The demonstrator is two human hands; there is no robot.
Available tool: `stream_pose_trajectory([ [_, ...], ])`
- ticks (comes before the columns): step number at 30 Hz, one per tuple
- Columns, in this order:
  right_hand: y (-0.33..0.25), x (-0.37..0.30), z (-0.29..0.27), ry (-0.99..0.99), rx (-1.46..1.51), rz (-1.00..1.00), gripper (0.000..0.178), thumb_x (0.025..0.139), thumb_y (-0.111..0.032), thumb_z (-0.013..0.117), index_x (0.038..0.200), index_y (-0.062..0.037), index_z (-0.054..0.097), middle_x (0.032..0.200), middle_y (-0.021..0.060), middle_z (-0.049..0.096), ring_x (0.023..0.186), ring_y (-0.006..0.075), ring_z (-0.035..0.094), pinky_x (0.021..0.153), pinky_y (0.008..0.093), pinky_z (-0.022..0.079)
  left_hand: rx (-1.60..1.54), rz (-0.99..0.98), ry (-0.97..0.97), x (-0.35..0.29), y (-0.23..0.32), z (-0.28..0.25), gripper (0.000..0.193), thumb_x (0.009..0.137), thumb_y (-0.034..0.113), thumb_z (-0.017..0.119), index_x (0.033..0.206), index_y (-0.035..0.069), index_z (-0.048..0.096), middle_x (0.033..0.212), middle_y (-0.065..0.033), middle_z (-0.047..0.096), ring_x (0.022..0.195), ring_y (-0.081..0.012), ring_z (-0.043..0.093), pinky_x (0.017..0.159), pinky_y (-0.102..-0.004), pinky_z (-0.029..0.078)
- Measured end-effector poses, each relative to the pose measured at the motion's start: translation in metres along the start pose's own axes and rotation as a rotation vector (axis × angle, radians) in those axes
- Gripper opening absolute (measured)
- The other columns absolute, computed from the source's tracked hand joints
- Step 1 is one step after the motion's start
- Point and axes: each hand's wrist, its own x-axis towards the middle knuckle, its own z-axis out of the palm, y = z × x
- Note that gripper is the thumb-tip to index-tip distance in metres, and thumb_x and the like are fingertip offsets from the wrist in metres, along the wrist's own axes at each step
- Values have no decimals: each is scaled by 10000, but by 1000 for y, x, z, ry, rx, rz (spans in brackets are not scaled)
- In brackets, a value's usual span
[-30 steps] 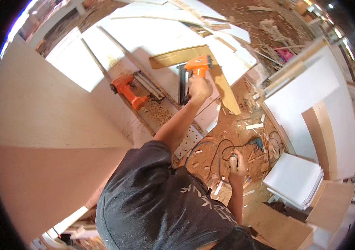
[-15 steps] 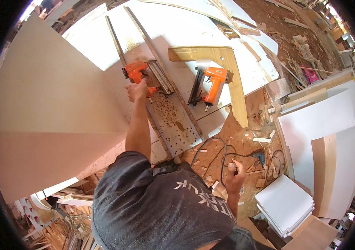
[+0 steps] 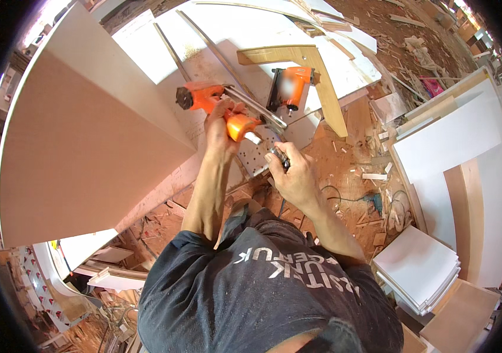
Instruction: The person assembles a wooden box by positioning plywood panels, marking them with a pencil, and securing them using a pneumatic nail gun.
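My left hand (image 3: 218, 130) is wrapped round the handle of an orange nail gun (image 3: 242, 125), raised over the work surface. The gun's metal magazine slants toward the right, and the pale fitting at its handle end points at my right hand (image 3: 299, 179). That hand is closed on a dark metal air hose coupling (image 3: 280, 157), a short gap away from the fitting. A second orange nail gun (image 3: 298, 85) with a black magazine lies beyond, beside an angled wooden piece (image 3: 324, 88).
A large pale panel (image 3: 86, 147) stands at the left. Wooden strips (image 3: 212, 44) lie along the white work surface (image 3: 251, 23). At the right are leaning boards (image 3: 445, 147), a stack of white panels (image 3: 416, 265) and a teal drill (image 3: 374, 202) on the littered floor.
My left hand has lifted the nail gun off the surface toward me. My right hand has come up from the lower right to near its handle end, bringing the hose coupling.
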Motion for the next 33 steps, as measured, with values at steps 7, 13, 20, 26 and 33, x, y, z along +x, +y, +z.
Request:
stream_pose_trajectory([
  [7, -28, -50, -1, 110, -21, -49, 294, 925, -164, 729, 1113, 47, 647, 950, 245, 736, 871, 384, 748, 740, 433, 595, 156, 230, -39, -75, -10, 28, 123, 966, 137, 612, 992, 64, 517, 760, -33, 569, 648, -150, 610, 546, -353, 583],
  [13, -47, -87, 12, 235, -72, -86, 253, 927, -161, 733, 1074, 34, 666, 853, 206, 727, 744, 337, 737, 643, 403, 573, 248, 263, -100, -119, -13, 27, 176, 907, 59, 613, 1019, 30, 480, 770, -62, 569, 609, -147, 595, 535, -318, 559],
  [20, -81, -123, 22, 116, 106, 51, 263, 1001, -228, 676, 1005, 35, 675, 678, 140, 596, 617, 165, 567, 564, 338, 460, 233, 314, -174, -172, 8, 7, 163, 914, 75, 653, 977, 32, 509, 725, -46, 604, 599, -136, 609, 544, -285, 520],
  [26, -107, -178, 37, 5, 103, 216, 357, 1039, -324, 600, 1140, 11, 671, 834, 174, 644, 787, 199, 611, 701, 353, 496, 412, 411, -287, -229, 34, -32, 293, 1025, 291, 623, 1091, 49, 473, 836, -42, 586, 661, -129, 623, 578, -283, 529],
  [33, -137, -181, 41, -145, -82, -100, 303, 995, -206, 655, 1162, 41, 597, 986, 112, 673, 794, 177, 659, 743, 338, 547, 1254, 537, -716, -303, 73, -90, 714, 995, 616, 495, 1345, -5, 537, 1152, -196, 560, 1099, -333, 565, 973, -434, 458],
])
